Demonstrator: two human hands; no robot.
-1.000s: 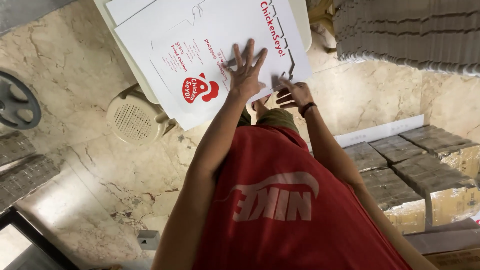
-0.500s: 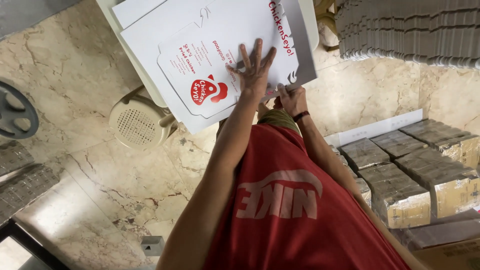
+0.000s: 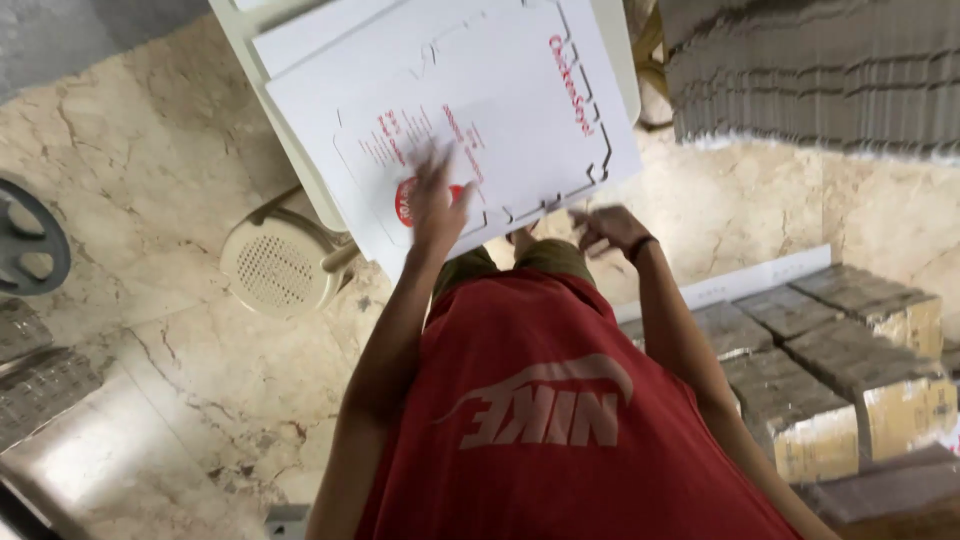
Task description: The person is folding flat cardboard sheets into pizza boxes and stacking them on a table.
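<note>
Flat cardboard box blank (image 3: 500,110) lies on top of a pale table (image 3: 290,150), above a beige marbled floor (image 3: 170,330). A round cream perforated stool (image 3: 275,265) stands on that floor just beside the blank's near corner, and bundles of stacked cardboard (image 3: 840,350) sit well to the right of it. The blank is white, die-cut with notched edges, printed in red with a round red emblem. The left hand (image 3: 437,205), blurred, rests flat on the blank over the emblem, fingers spread apart. The right hand (image 3: 610,228) hovers just off the blank's near edge, fingers loosely curled and holding nothing.
</note>
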